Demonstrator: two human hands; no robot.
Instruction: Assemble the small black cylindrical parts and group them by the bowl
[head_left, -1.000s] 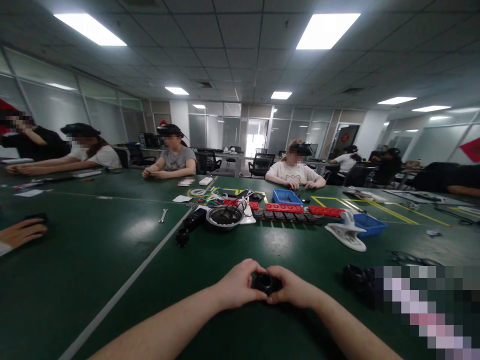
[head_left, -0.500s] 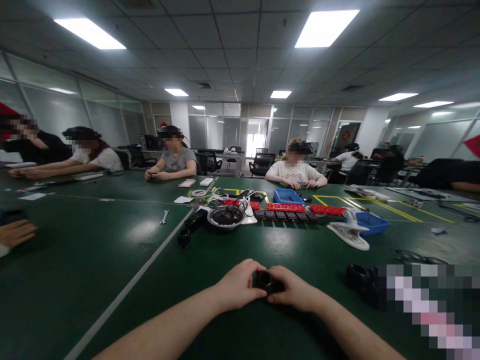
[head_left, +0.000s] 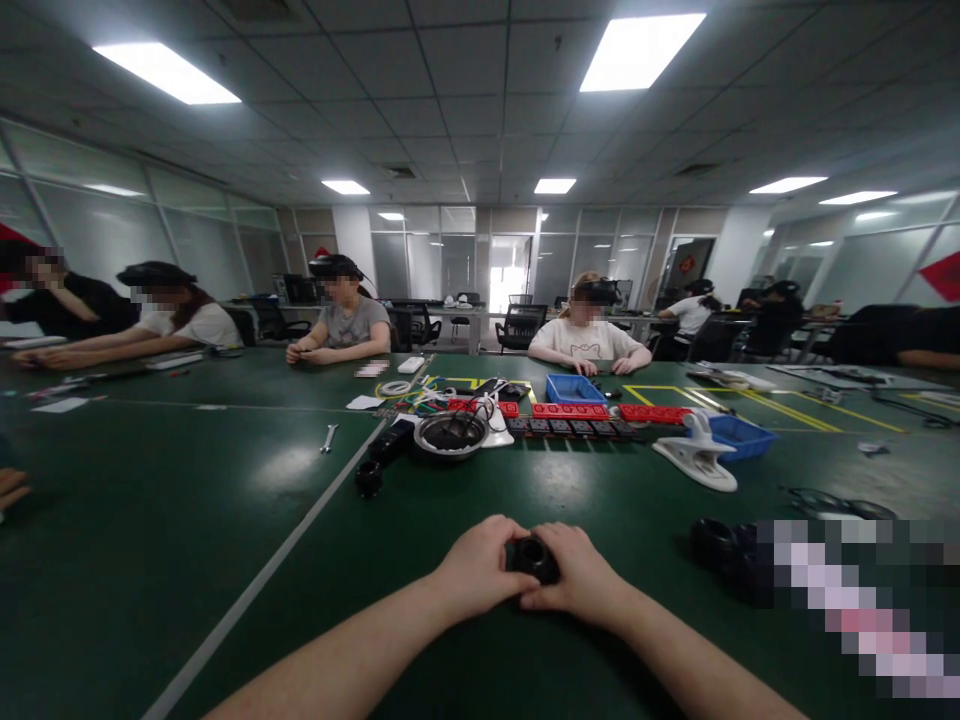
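A small round black part [head_left: 534, 556] with a hole in its top is held between both hands, low over the green table [head_left: 420, 640]. My left hand [head_left: 480, 568] grips its left side, thumb in front and fingers behind. From the right, my right hand [head_left: 576, 572] wraps round the same part, its thumb near the left thumb. The fingertips behind the part are partly hidden. Farther forward and left, a similar black part [head_left: 368, 478] stands on the table.
Ahead lie a round metal dish [head_left: 450, 434], red strips [head_left: 570, 411], a blue tray [head_left: 576, 389] and a white clamp-like stand [head_left: 697, 455]. Several black parts [head_left: 716, 545] sit at right. A wrench [head_left: 328, 438] lies at left. People sit around the table; another person's fingers [head_left: 13, 488] show at the left edge.
My right hand has moved slightly left and closer round the black part. The other person's hand at the left edge has drawn mostly out of view. The view has shifted slightly.
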